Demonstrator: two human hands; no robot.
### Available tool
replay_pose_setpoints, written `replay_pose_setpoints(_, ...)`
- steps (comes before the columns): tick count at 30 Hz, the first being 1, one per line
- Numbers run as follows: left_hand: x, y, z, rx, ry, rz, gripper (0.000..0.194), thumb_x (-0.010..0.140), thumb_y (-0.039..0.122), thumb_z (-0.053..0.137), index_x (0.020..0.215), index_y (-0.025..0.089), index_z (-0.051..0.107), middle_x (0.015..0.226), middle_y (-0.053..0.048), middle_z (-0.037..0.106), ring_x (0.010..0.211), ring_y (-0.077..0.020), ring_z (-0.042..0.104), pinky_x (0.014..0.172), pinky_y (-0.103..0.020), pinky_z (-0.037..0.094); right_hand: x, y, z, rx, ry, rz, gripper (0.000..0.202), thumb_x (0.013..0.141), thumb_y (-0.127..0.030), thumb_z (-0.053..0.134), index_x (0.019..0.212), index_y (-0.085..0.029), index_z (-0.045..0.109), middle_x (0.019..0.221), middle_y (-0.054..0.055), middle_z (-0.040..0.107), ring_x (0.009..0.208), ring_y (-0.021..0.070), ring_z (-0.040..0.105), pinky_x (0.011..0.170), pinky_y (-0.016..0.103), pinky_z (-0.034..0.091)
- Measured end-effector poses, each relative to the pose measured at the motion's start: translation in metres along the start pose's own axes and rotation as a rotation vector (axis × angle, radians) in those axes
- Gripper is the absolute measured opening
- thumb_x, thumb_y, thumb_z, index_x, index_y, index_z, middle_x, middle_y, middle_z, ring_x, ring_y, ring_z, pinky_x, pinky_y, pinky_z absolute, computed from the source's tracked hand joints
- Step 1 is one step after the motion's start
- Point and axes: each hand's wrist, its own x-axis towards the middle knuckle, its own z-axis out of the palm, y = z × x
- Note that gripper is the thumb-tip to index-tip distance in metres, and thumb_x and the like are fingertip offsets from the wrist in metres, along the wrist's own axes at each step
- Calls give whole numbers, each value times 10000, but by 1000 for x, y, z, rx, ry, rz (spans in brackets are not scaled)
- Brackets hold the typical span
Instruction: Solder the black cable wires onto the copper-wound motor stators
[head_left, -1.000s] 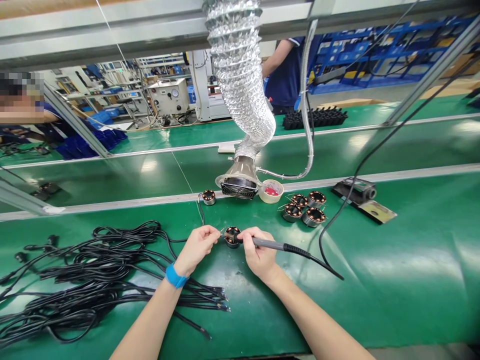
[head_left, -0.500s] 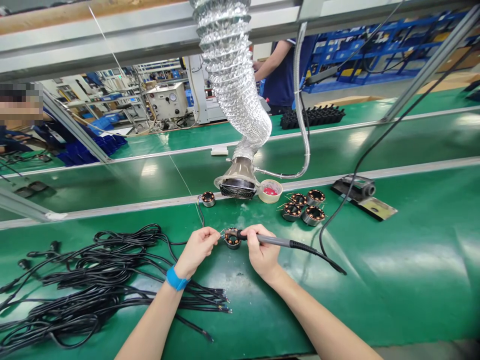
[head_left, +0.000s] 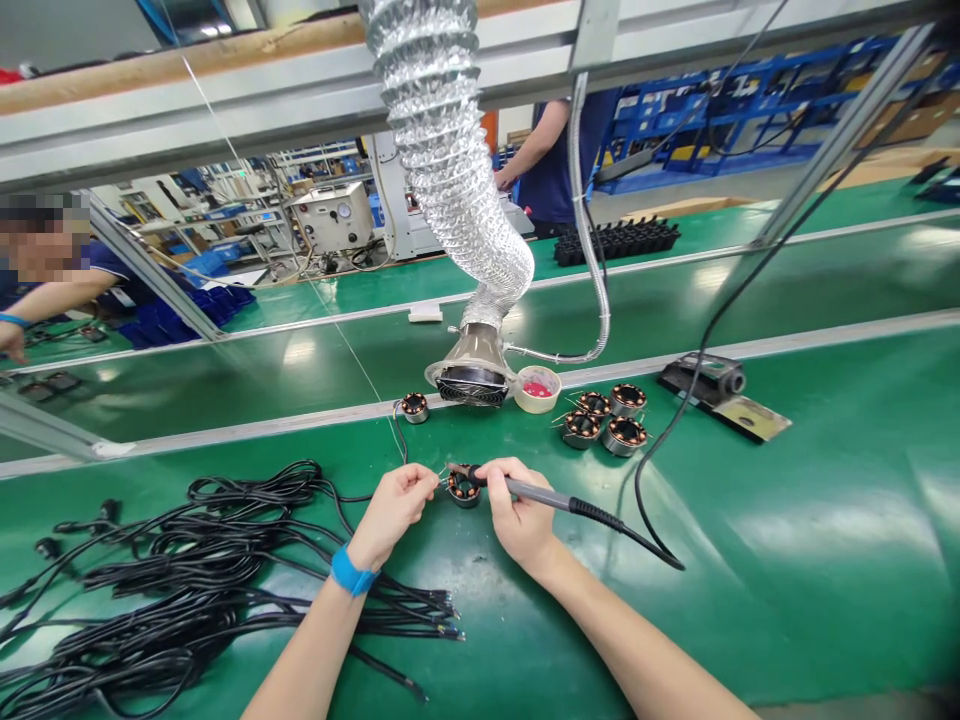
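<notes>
A ring-shaped coil part (head_left: pixel 463 488) with copper windings lies on the green bench between my hands. My right hand (head_left: pixel 521 510) is wrapped round a grey soldering iron (head_left: pixel 541 494), whose tip reaches over the ring's upper left edge. At the ring's left side, my left hand (head_left: pixel 396 507), with a blue band on its wrist, pinches the end of a thin wire. Fine wire ends meet near the iron's tip; their exact contact is too small to tell. A black cable runs from behind my left hand toward the cable pile (head_left: pixel 247 540).
Above the ring hangs a fume hood (head_left: pixel 472 365) on a silver duct. Beside it are a tape roll (head_left: pixel 538 389), several more coil rings (head_left: pixel 626 436) and a metal stand (head_left: pixel 705 380). One wired ring (head_left: pixel 414 407) sits left. Two people are across the line.
The view has shifted slightly. The iron's tip has moved a little left and up over the ring. At the far left, a person's arm now reaches out over the line.
</notes>
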Motion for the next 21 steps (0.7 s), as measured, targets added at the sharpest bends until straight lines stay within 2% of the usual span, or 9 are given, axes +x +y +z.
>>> replay_pose_setpoints(7,1,3,2,-13,0,-1,390,765,496,697,738,142,536,579,74,411,427,-15,230,414,-188,137,-1,-1,2,-43,-48,-3,199,957,-202,474,873,-201,654,766,0,713,665,133,678,650,235,511)
replay_pose_setpoints(12,-1,5,3,-18,-2,-1,402,757,510,699,746,143,535,578,80,399,428,-16,226,414,-187,125,-2,3,7,8,-122,2,160,960,-190,504,1014,-210,654,856,13,693,713,125,658,699,232,519)
replay_pose_setpoints(16,-3,5,3,-17,-8,14,391,772,505,688,767,146,535,598,76,410,434,-18,229,419,-187,133,-2,10,14,10,-239,-28,242,963,-173,496,1169,-235,608,956,44,633,811,143,641,754,263,533)
replay_pose_setpoints(21,-4,5,4,7,-3,53,347,797,471,667,769,151,536,607,72,419,447,-28,255,425,-188,165,-7,19,21,19,-318,-51,395,920,-108,517,1285,-260,526,1105,75,565,887,151,644,829,302,555)
